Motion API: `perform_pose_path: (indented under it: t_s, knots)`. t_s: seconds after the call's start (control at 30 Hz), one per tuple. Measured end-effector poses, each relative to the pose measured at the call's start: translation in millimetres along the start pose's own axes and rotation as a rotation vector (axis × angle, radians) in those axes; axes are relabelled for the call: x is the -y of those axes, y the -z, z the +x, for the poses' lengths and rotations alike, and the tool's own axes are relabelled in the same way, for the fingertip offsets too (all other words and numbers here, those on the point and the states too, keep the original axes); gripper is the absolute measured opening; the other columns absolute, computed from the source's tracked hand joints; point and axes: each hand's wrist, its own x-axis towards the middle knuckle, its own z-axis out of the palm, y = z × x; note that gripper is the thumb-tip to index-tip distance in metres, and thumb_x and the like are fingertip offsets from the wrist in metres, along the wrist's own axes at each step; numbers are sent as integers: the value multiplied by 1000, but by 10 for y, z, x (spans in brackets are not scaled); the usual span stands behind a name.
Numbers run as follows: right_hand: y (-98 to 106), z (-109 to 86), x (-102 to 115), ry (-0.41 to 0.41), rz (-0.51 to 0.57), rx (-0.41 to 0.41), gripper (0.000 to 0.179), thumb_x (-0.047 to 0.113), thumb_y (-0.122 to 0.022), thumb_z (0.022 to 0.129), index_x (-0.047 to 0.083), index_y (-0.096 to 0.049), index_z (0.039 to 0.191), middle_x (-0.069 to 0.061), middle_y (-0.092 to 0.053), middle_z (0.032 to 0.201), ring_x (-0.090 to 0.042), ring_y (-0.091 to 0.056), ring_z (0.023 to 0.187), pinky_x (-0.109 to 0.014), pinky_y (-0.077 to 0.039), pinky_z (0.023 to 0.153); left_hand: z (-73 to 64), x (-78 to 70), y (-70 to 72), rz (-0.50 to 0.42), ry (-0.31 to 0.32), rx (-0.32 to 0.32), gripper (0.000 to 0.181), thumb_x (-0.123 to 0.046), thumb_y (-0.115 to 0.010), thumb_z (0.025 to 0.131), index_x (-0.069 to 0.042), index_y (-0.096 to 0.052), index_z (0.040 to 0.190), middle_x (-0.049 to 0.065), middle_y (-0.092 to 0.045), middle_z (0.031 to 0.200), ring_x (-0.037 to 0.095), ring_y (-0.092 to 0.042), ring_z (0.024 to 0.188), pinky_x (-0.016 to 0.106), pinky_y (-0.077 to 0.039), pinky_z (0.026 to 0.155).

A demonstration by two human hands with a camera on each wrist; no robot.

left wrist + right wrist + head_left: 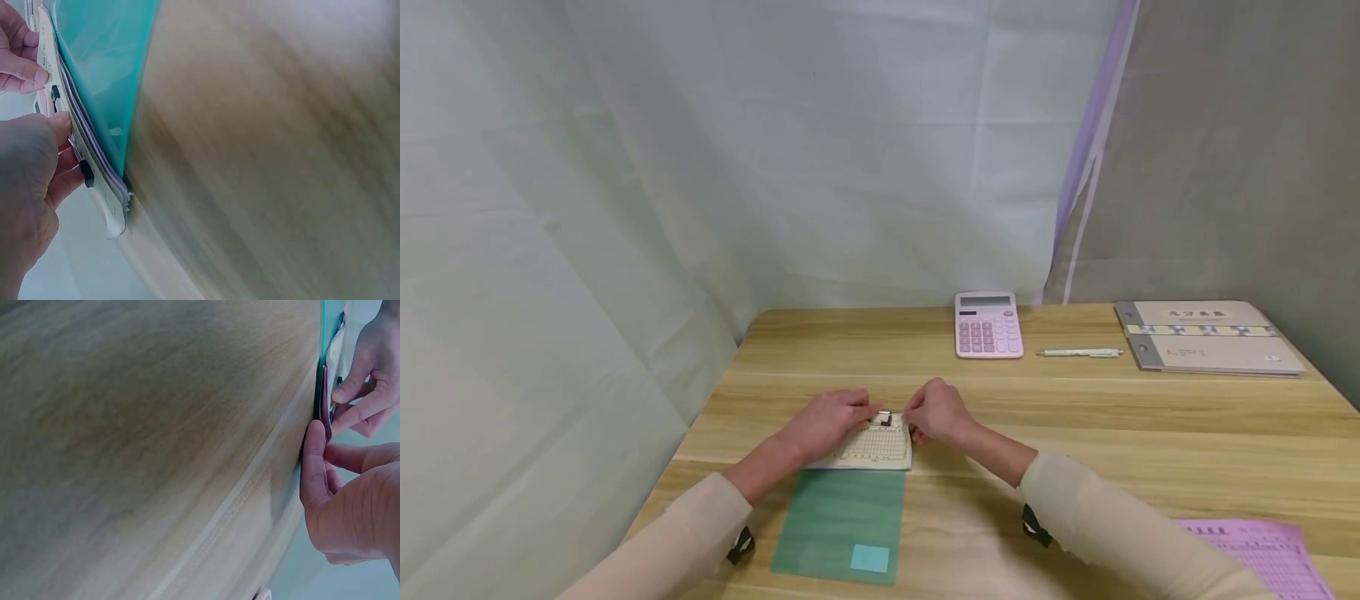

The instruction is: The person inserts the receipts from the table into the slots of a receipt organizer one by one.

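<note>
A stack of cream printed forms point(871, 446) lies across the upper part of a translucent green clipboard point(838, 521). At the stack's top edge sits a metal clip with black ends point(86, 174). My left hand point(831, 425) holds this clip, its thumb on the paper side and the other fingers curled by the wire. My right hand point(938, 412) pinches the top right corner of the stack between thumb and fingers. In the right wrist view, the right hand point(350, 500) grips the edge close beside the left fingers point(356, 394). The fingers partly hide the clip.
A pink calculator point(988, 325), a pen point(1079, 352) and a banded notebook point(1213, 337) lie along the back of the wooden table. A purple printed sheet point(1281, 554) is at the front right, partly under the right sleeve. A pale blue label point(870, 558) marks the clipboard's lower part.
</note>
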Motion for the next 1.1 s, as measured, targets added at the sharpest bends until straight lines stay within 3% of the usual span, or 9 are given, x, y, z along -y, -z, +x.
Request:
perform_pose_path:
  t_s: [0.37,0.77,1.1]
  knots:
    - [-5,6,3,-26,11,-17,9,-6,-73,94,-7,-78,87,-13,-72,67,-24,-72,55,-32,-60,52,7,-22,18,0,37,36,30,-17,-69,106,-11,-75,134,0,-69,109,12,-63,91,33,-58,79]
    - [47,1,24,-26,-24,36,6,-3,-74,96,-6,-76,91,-13,-72,69,-19,-69,53,-32,-61,54,-41,58,-27,-116,48,-20,31,-19,-73,103,-11,-76,133,-3,-65,103,9,-55,84,28,-53,74]
    - [54,29,5,-55,-13,40,7,-2,-76,95,-5,-79,89,-10,-71,65,-18,-69,54,-32,-61,54,-41,94,-20,-145,99,39,36,-29,-73,104,-14,-74,137,-8,-62,102,7,-51,81,24,-47,70]
